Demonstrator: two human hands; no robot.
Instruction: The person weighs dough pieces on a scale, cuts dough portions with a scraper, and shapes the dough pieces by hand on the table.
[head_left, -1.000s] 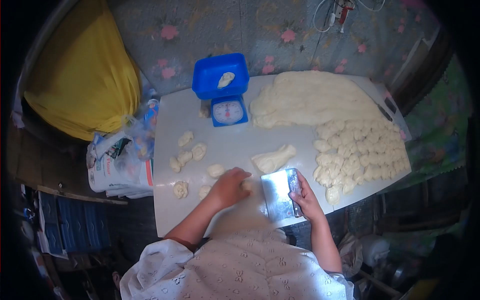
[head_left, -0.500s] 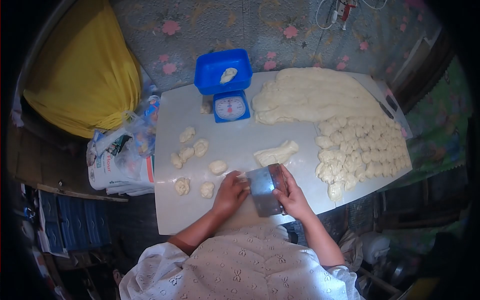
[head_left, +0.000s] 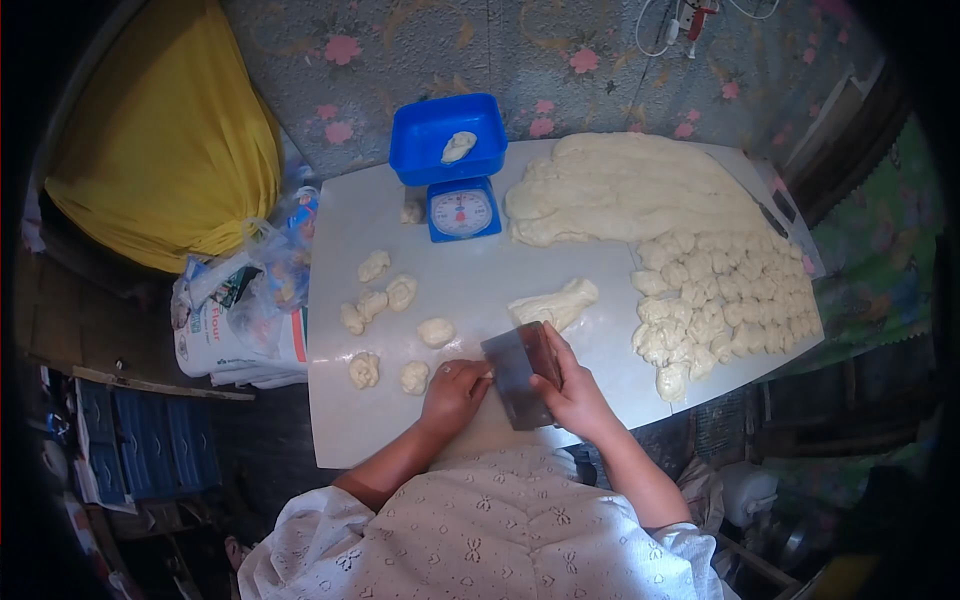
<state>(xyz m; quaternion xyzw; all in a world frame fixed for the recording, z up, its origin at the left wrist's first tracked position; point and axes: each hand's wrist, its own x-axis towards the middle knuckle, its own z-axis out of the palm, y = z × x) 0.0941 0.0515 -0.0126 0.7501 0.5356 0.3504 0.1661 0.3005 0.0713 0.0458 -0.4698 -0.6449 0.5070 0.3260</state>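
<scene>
My right hand [head_left: 574,394] grips a dough scraper [head_left: 512,376] by its brown handle edge, with its wide metal blade tilted and facing left. Beside the blade is my left hand [head_left: 457,396], fingers curled together; a small pale bit shows at its fingertips, too small to name. Just beyond the scraper lies a long strip of dough [head_left: 556,304]. Several small dough pieces, among them a round one [head_left: 435,332], are scattered on the table to the left of my hands.
A blue kitchen scale [head_left: 462,210] stands at the back, a dough piece [head_left: 459,147] in its blue pan [head_left: 398,150]. A large dough slab [head_left: 630,190] covers the back right, with rows of dough pieces [head_left: 730,300] before it. Flour bags [head_left: 230,330] sit left of the table [head_left: 370,430].
The scraper has turned and moved slightly left, its blade now darker. My left hand has shifted a little down and left, and the pale dough bit by its fingers shows less.
</scene>
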